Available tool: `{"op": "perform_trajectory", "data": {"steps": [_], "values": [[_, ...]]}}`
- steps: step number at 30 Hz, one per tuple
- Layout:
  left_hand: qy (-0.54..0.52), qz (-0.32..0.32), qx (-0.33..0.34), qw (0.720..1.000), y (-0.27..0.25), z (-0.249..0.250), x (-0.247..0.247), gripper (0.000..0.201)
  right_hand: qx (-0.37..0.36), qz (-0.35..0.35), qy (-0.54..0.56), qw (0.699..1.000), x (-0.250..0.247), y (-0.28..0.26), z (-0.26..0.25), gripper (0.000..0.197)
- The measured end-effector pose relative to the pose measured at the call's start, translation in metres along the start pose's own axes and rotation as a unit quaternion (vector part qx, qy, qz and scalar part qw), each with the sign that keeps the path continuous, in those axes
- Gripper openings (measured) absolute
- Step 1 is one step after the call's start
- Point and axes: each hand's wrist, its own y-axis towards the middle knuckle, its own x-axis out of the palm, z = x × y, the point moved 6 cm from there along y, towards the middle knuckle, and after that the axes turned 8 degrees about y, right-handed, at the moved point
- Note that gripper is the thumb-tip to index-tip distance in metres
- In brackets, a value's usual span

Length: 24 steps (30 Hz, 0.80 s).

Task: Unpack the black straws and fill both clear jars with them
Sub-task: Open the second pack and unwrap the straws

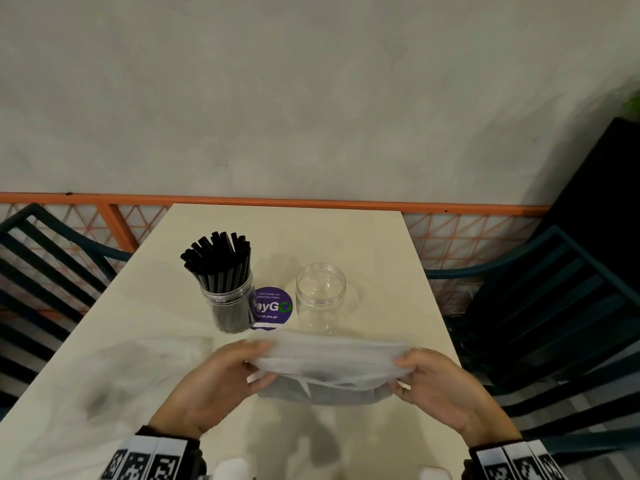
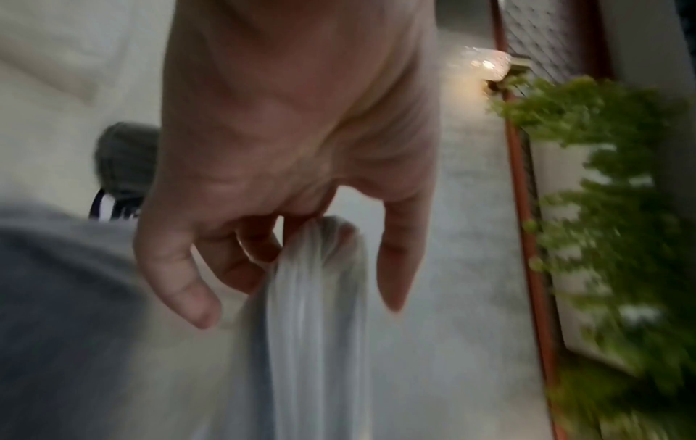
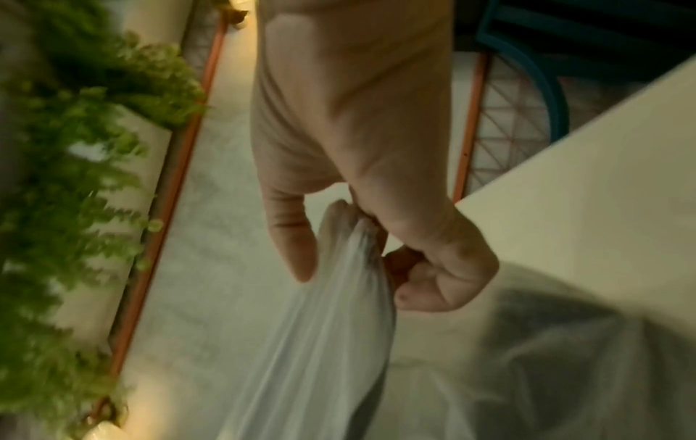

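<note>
You are pinching the bag (image 1: 332, 355) at both ends, left hand (image 1: 221, 382) and right hand (image 1: 446, 389), above the table (image 1: 138, 341). It looks thin, slippery, light; grip bunched film. One jar (image 1: 321, 294) is standing unfilled.

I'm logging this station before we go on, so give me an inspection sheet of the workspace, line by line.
Surface: cream table, a round purple sticker between the jars.
Job's things: left jar packed with black straws; right jar holds none; plastic bag stretched between both hands, dark contents below.
Clutter: nothing seen.
Grips: left hand and right hand each pinch a bag end.
Cables: nothing seen.
Surroundings: dark chairs on both sides, orange railing, grey wall, green plants.
</note>
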Motion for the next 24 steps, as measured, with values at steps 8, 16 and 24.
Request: {"op": "perform_trajectory", "data": {"steps": [8, 16, 24], "values": [[0.251, 0.097, 0.039, 0.962, 0.001, -0.001, -0.005, 0.033, -0.193, 0.149, -0.258, 0.935, -0.009, -0.004, -0.02, 0.011], [0.367, 0.321, 0.12, 0.865, -0.016, 0.012, -0.022, 0.032, -0.208, 0.128, -0.398, 0.884, -0.008, -0.012, -0.026, 0.017], [0.174, 0.235, 0.092, 0.952, 0.005, -0.005, -0.002, 0.01, -0.269, 0.187, -0.348, 0.878, 0.003, -0.016, -0.022, 0.025]]}}
